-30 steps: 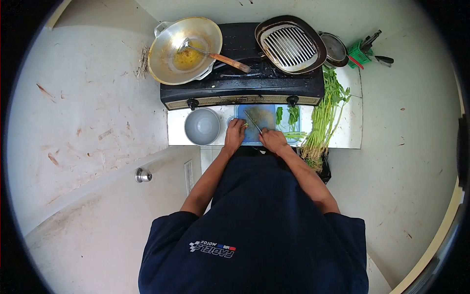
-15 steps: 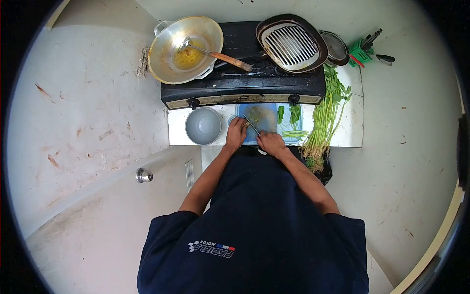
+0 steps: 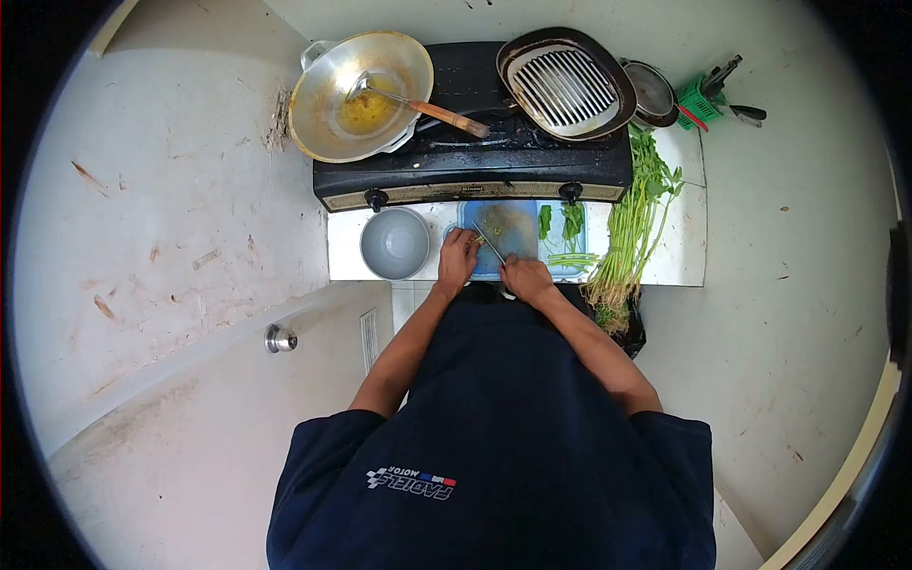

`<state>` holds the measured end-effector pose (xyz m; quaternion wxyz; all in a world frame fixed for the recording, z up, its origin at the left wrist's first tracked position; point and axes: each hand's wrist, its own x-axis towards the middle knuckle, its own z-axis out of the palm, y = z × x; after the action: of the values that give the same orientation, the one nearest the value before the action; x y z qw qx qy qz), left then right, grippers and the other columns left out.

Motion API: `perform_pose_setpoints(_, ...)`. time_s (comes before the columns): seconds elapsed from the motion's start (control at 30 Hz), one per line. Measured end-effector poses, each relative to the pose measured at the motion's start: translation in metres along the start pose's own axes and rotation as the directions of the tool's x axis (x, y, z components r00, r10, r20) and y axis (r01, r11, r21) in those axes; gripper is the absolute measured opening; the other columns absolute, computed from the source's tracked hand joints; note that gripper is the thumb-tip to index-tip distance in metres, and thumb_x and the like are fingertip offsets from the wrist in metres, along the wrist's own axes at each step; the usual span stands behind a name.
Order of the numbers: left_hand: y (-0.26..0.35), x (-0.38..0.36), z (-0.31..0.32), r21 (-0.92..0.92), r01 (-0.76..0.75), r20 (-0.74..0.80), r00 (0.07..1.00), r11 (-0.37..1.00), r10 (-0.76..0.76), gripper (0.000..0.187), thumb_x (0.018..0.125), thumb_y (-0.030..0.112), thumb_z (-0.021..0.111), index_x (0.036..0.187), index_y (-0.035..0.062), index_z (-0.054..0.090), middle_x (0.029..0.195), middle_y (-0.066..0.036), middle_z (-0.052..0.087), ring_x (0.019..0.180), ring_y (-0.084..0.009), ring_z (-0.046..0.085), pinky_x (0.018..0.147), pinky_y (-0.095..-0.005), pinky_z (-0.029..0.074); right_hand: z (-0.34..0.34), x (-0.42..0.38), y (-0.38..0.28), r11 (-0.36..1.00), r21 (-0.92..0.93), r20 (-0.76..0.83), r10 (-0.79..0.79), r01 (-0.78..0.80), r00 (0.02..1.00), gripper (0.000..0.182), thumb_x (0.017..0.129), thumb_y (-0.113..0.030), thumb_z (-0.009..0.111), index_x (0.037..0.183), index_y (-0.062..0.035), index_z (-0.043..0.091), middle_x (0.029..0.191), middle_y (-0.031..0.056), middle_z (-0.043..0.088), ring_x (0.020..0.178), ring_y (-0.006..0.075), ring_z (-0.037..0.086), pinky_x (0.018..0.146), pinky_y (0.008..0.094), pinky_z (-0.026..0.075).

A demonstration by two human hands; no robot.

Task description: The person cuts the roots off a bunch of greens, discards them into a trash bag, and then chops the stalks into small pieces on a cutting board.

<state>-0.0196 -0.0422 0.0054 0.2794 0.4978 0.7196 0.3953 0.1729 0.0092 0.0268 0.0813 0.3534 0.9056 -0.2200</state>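
My right hand [image 3: 525, 276] is closed round the handle of a knife [image 3: 489, 242], whose blade points up and left over the blue cutting board [image 3: 520, 249]. At the board's left side, my left hand [image 3: 458, 258] has its fingers bent together on a small pale piece of food [image 3: 478, 238] beside the blade. Small green bits lie on the board above the blade. Cut green leaves [image 3: 572, 223] and short pale green stalks [image 3: 573, 259] rest on the board's right part. A grey bowl [image 3: 394, 244] stands left of my left hand.
Behind the board is a black stove [image 3: 465, 169] with a wok [image 3: 323, 104], a ladle [image 3: 437, 114] and a grill pan [image 3: 605, 119]. To the right lie long leafy stalks [image 3: 622, 237]. Farther back are a round pan [image 3: 652, 92] and a green basket [image 3: 698, 104] with knives.
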Motion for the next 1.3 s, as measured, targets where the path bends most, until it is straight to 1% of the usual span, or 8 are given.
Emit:
perform_pose_setpoints(0.23,0.000,0.001,-0.001,0.029,-0.057,-0.010,0.998,0.998,0.057,0.011,0.087,0.005,0.075,0.095,-0.0004,0.069,0.091,-0.016,0.063,0.084,-0.0350,0.063,0.076,-0.0445,0.051,-0.002,0.005,0.002,0.999,0.042,0.006,-0.030,0.030,1.000,0.035,0.101,-0.032,0.054,0.096,0.0008,0.064,0.078,0.0192,0.074,0.073,0.0374,0.074,0.066,0.0484,0.059)
perform_pose_setpoints(0.37,-0.009,0.002,0.003,0.040,-0.076,-0.012,0.997,0.996,0.077,0.010,0.088,0.004,0.074,0.095,-0.0009,0.069,0.091,-0.016,0.063,0.083,-0.0349,0.064,0.075,-0.0443,0.052,-0.004,0.013,0.000,0.998,0.044,0.064,0.033,-0.035,0.997,0.035,0.102,-0.032,0.053,0.098,0.0008,0.064,0.080,0.0201,0.074,0.075,0.0373,0.075,0.066,0.0486,0.059)
perform_pose_setpoints(0.57,0.007,0.002,-0.002,-0.008,0.003,-0.005,1.000,1.000,-0.003,0.008,0.088,0.003,0.072,0.095,-0.0012,0.069,0.092,-0.017,0.063,0.084,-0.0361,0.064,0.076,-0.0449,0.052,-0.005,-0.003,0.004,0.999,0.023,0.127,0.043,-0.046,0.991,0.033,0.102,-0.029,0.051,0.099,0.0008,0.065,0.080,0.0197,0.075,0.077,0.0367,0.075,0.067,0.0481,0.060)
perform_pose_setpoints(0.63,0.000,0.001,0.001,0.003,-0.035,-0.019,0.999,0.999,0.035,0.009,0.089,0.004,0.072,0.096,-0.0014,0.069,0.094,-0.017,0.065,0.081,-0.0340,0.066,0.074,-0.0430,0.053,-0.008,-0.009,0.007,0.997,0.024,0.147,0.068,-0.072,0.987,0.032,0.102,-0.028,0.051,0.098,0.0005,0.065,0.080,0.0193,0.075,0.077,0.0364,0.076,0.068,0.0483,0.060)
perform_pose_setpoints(0.83,-0.001,0.000,0.001,0.086,-0.100,-0.009,0.995,0.991,0.101,0.012,0.090,0.005,0.071,0.100,-0.0013,0.069,0.095,-0.016,0.065,0.080,-0.0344,0.066,0.073,-0.0436,0.053,0.005,0.002,0.007,0.997,0.081,-0.010,-0.004,0.005,1.000,0.039,0.103,-0.034,0.051,0.096,0.0023,0.063,0.075,0.0215,0.072,0.071,0.0387,0.073,0.065,0.0495,0.058)
perform_pose_setpoints(0.97,0.007,-0.002,-0.002,0.064,-0.057,0.005,0.998,0.996,0.056,0.010,0.090,0.005,0.070,0.099,-0.0003,0.070,0.099,-0.018,0.066,0.092,-0.0404,0.065,0.080,-0.0465,0.052,0.008,0.013,0.003,0.997,0.077,-0.028,0.023,-0.020,0.999,0.037,0.103,-0.033,0.051,0.094,0.0010,0.063,0.073,0.0219,0.072,0.071,0.0391,0.073,0.066,0.0492,0.058)
perform_pose_setpoints(1.17,0.006,-0.002,0.001,0.052,0.033,0.035,0.999,0.998,-0.035,0.013,0.090,0.005,0.070,0.102,0.0004,0.069,0.099,-0.018,0.065,0.091,-0.0402,0.065,0.079,-0.0467,0.053,0.007,0.012,0.001,0.995,0.095,-0.056,0.037,-0.032,0.998,0.038,0.103,-0.034,0.051,0.093,0.0011,0.061,0.073,0.0226,0.071,0.070,0.0403,0.072,0.066,0.0496,0.058)
perform_pose_setpoints(1.3,0.003,-0.002,0.004,0.043,0.001,0.020,1.000,0.999,-0.002,0.016,0.087,0.005,0.071,0.102,0.0010,0.069,0.099,-0.017,0.064,0.088,-0.0400,0.065,0.077,-0.0470,0.053,0.001,0.010,-0.002,0.996,0.090,-0.038,0.019,-0.016,0.999,0.038,0.104,-0.034,0.050,0.094,0.0013,0.060,0.073,0.0227,0.071,0.070,0.0406,0.072,0.065,0.0499,0.058)
